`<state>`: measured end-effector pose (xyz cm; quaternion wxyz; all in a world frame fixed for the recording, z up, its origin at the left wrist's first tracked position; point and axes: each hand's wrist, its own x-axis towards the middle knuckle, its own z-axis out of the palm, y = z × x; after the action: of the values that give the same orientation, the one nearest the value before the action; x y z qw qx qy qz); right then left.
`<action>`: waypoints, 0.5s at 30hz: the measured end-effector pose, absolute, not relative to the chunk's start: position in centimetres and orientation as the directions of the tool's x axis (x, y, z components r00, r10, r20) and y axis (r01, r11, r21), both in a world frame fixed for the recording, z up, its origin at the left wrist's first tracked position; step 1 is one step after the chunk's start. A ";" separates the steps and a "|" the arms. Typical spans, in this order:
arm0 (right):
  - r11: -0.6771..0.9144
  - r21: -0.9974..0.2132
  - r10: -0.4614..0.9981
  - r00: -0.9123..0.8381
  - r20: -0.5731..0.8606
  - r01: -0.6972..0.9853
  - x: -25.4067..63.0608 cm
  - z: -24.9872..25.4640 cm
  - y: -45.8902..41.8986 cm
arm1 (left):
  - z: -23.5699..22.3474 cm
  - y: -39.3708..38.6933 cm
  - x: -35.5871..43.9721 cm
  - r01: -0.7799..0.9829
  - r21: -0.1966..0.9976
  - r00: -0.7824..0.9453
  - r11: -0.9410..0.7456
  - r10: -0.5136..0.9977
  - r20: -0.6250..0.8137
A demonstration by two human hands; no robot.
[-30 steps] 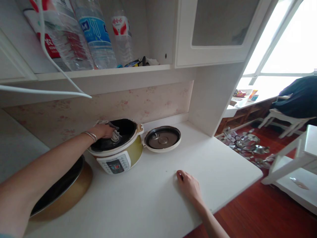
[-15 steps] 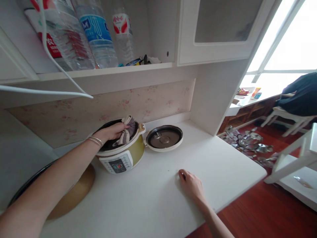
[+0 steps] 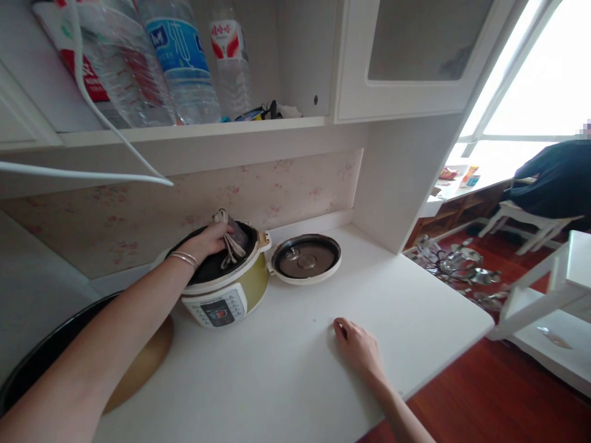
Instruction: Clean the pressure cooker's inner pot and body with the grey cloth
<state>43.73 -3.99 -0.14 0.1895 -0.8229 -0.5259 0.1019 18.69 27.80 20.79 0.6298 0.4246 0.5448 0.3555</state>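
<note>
Hands: left hand [image 3: 215, 239] is clamped on a bunched grey-and-white cloth [image 3: 234, 241], right hand [image 3: 359, 344] is loosely curled on the counter [image 3: 277, 375] – can't tell if its fingertips actually meet.
Cloth: bunched up in the left hand at the open mouth of the cooker, toward 1 o'clock from the middle. Can't tell how much of it touches the black inside.
Cooker: green and white rice cooker [image 3: 256, 282] sitting upright on the counter, button panel [image 3: 219, 309] facing 6 o'clock.
Wrist: silvery bracelets [image 3: 185, 257] on the left one.
Lid: round lid [image 3: 307, 258], dark inside facing up, just beside the cooker at its 3 o'clock.
Right hand spot: around the cooker's 4 o'clock, well apart from it.
Pan: big gold-coloured pan [image 3: 145, 369] at the cooker's 8 o'clock – partly hidden behind the left forearm.
Shelf: plastic bottles [image 3: 182, 74] up between 11 and 12, white cable [image 3: 104, 120] hanging in front.
Background: person [image 3: 554, 178] in dark clothes on a white stool [image 3: 526, 215], toward 3 o'clock.
</note>
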 end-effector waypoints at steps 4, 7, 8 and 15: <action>-0.373 -0.410 0.905 0.423 0.036 0.833 43.6 -0.3 -4.1 | 21.3 24.6 18.5 0.352 0.915 0.337 0.197 0.885 -0.321; -0.360 -0.404 0.912 0.408 0.036 0.841 43.6 -0.4 -4.1 | 22.3 22.7 17.0 0.622 0.779 0.454 -0.076 0.846 -0.281; -0.360 -0.402 0.913 0.407 0.034 0.842 43.6 -0.4 -4.1 | 22.6 22.4 16.3 0.681 0.720 0.471 -0.134 0.833 -0.290; -0.366 -0.407 0.913 0.407 0.017 0.837 43.6 -0.7 -4.0 | 22.4 24.3 10.4 0.838 0.054 0.517 -0.543 0.757 -0.399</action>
<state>43.55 -4.02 -0.66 0.1792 -0.8194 -0.5339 0.1066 10.37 24.25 22.41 0.1208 0.8624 0.4625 -0.1667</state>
